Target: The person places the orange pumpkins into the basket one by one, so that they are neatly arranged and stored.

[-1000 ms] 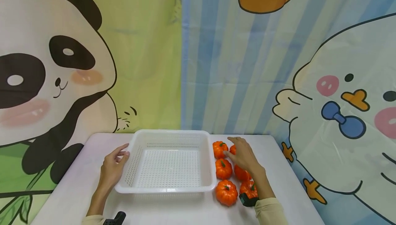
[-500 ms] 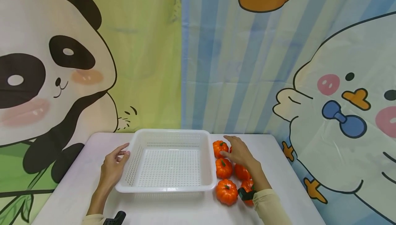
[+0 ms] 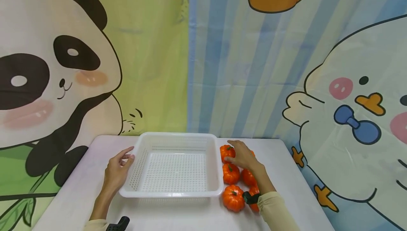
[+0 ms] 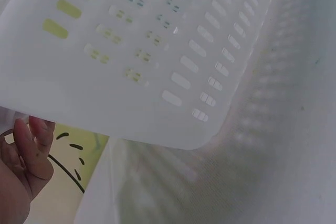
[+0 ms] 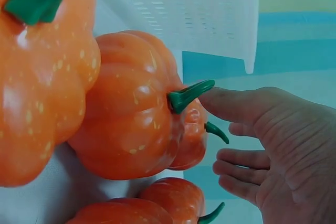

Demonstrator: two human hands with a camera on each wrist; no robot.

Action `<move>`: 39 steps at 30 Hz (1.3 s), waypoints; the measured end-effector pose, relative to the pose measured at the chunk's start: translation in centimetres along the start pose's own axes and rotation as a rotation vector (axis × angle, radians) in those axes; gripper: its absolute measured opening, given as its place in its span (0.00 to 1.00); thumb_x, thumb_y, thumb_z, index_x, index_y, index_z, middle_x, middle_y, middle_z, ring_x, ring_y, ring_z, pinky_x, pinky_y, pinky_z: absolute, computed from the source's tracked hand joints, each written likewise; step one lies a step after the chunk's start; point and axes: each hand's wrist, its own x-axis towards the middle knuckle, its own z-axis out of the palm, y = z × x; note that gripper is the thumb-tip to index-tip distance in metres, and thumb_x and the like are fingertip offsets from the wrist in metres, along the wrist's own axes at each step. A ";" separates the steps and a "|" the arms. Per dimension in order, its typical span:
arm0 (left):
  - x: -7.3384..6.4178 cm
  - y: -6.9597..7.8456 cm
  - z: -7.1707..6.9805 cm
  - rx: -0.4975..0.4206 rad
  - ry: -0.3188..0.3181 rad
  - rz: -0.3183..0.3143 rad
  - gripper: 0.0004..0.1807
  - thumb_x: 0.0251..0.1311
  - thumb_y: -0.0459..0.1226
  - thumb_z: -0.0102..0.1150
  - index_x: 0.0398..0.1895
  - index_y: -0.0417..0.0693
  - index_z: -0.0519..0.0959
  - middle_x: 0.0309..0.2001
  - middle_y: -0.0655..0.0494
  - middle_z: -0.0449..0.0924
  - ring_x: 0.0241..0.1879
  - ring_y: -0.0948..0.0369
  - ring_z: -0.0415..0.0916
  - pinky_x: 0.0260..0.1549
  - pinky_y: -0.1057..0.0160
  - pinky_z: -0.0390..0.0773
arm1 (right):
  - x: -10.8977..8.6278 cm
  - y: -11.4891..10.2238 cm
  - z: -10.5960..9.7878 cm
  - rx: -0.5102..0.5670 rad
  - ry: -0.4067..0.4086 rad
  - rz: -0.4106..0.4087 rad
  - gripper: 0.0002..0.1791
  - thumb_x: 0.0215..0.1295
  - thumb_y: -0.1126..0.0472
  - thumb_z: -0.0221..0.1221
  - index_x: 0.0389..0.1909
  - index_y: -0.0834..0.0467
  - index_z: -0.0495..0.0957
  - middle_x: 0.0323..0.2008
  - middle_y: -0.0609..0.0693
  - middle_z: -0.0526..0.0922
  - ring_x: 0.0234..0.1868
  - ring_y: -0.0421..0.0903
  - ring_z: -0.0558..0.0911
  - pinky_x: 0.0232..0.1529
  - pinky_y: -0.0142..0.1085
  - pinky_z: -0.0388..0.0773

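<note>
A white perforated plastic basket (image 3: 175, 194) stands on the table with a bare inside. My left hand (image 3: 115, 171) is at its left side, fingertips at the rim; in the left wrist view these fingers (image 4: 38, 148) lie loosely bent by the rim. My right hand (image 3: 244, 157) hovers over the far end of a group of small orange pumpkins with green stems. Its thumb and fingers are spread near the far-left pumpkin (image 3: 226, 151), partly covering it. In the right wrist view the hand (image 5: 283, 150) grips nothing; the thumb tip appears beside a pumpkin's stem (image 5: 190, 96).
Other pumpkins stand in two columns right of the basket, including a middle one (image 3: 231, 173) and a front one (image 3: 233, 198). The right arm partly hides the right column. A white table (image 3: 171, 217) lies beneath, with a cartoon-printed curtain (image 3: 216, 65) behind it.
My right hand has shifted left and slightly lower, from above the far-right pumpkin toward the far-left one. The left hand and the basket have stayed put.
</note>
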 end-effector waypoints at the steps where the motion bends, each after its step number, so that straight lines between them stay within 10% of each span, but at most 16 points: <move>1: 0.0 0.0 0.0 -0.002 -0.003 0.000 0.27 0.83 0.48 0.56 0.80 0.56 0.74 0.62 0.40 0.85 0.39 0.60 0.77 0.31 0.65 0.75 | 0.1 0.0 0.1 0.002 -0.003 0.001 0.42 0.66 0.53 0.77 0.76 0.67 0.73 0.72 0.67 0.79 0.74 0.68 0.75 0.76 0.64 0.71; 39: 0.2 -0.3 0.1 0.000 0.009 0.022 0.27 0.82 0.47 0.58 0.79 0.54 0.75 0.59 0.42 0.85 0.37 0.60 0.77 0.30 0.65 0.75 | 1.7 2.0 2.7 0.035 0.005 -0.041 0.39 0.63 0.59 0.77 0.70 0.71 0.76 0.63 0.68 0.84 0.64 0.68 0.82 0.68 0.68 0.76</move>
